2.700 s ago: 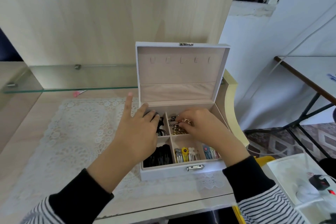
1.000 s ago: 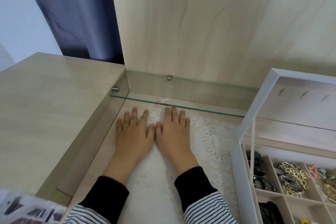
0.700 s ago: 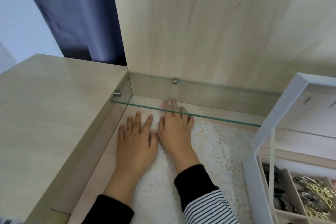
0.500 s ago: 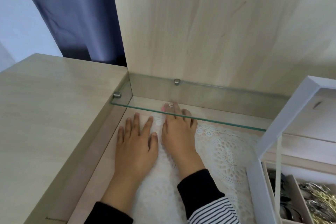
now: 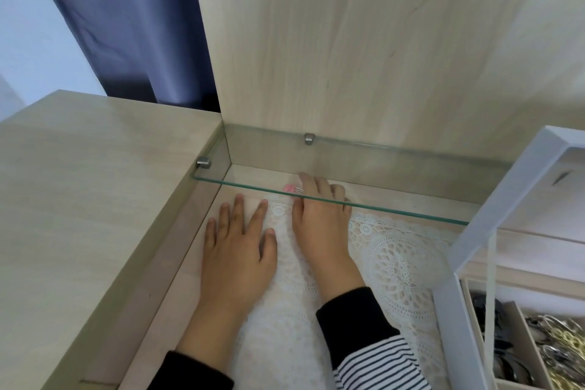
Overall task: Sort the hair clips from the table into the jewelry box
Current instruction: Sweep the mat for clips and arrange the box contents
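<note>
Reaching under the glass shelf (image 5: 395, 211), the right hand (image 5: 319, 225) holds straight fingers against the pink hair clip (image 5: 289, 189) on the far desk (image 5: 519, 247), seemingly touching it, not gripping. The left hand (image 5: 237, 250) lies flat and open. Next, pinch the clip and carry it right to the jewelry box (image 5: 449, 294).

A clear glass shelf (image 5: 427, 180) spans the back of the recessed wooden surface (image 5: 167, 326). It rests on small metal pegs, one (image 5: 203, 162) at the left back corner and another (image 5: 309, 138) on the pale wood back panel (image 5: 364, 41) that rises behind. A white lace doily (image 5: 402, 263) lies flat across the surface, its far edge reaching just under the front edge of the glass. To the left stands a higher wooden cabinet top (image 5: 88, 184). Beyond it a dark blue curtain (image 5: 126, 25) hangs against a white wall (image 5: 28, 41).
</note>
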### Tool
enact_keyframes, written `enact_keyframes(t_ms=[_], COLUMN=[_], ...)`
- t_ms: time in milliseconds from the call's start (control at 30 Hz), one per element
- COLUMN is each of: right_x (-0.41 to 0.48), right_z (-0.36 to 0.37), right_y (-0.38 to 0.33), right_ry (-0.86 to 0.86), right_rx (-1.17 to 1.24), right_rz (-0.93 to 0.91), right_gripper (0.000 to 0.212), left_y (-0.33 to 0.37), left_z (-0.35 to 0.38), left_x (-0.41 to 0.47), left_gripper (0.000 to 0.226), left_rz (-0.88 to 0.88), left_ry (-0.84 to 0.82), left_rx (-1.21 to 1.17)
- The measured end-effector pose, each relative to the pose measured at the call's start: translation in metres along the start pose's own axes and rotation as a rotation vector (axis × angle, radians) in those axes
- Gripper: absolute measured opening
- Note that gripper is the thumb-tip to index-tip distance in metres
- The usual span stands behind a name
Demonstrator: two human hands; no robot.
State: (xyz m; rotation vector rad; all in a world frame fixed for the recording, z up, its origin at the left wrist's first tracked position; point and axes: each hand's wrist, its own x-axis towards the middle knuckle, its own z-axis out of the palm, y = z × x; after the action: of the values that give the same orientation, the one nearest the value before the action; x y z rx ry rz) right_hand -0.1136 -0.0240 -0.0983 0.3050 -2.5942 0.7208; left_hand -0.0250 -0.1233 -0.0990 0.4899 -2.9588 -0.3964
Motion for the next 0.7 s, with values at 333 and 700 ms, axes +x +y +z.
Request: enact_keyframes(t_ms=[333,700], right_x=[0.0031,-0.0027], right_z=[-0.0024,-0.0071], right_y=[0.0011,-0.003], right_ry=[0.01,-0.007], right_rx=[0.018,0.122], right_rz=[-0.014,-0.161], right_gripper=[0.019,0.025], left_y=[0.0017,0.0021], left_z=[-0.0009,-0.0005], left_x=[0.0005,0.0014], left_gripper=[0.08,0.074], left_rz=[-0.006,-0.021], left_ry=[-0.006,-0.005], left_rx=[-0.004,-0.041])
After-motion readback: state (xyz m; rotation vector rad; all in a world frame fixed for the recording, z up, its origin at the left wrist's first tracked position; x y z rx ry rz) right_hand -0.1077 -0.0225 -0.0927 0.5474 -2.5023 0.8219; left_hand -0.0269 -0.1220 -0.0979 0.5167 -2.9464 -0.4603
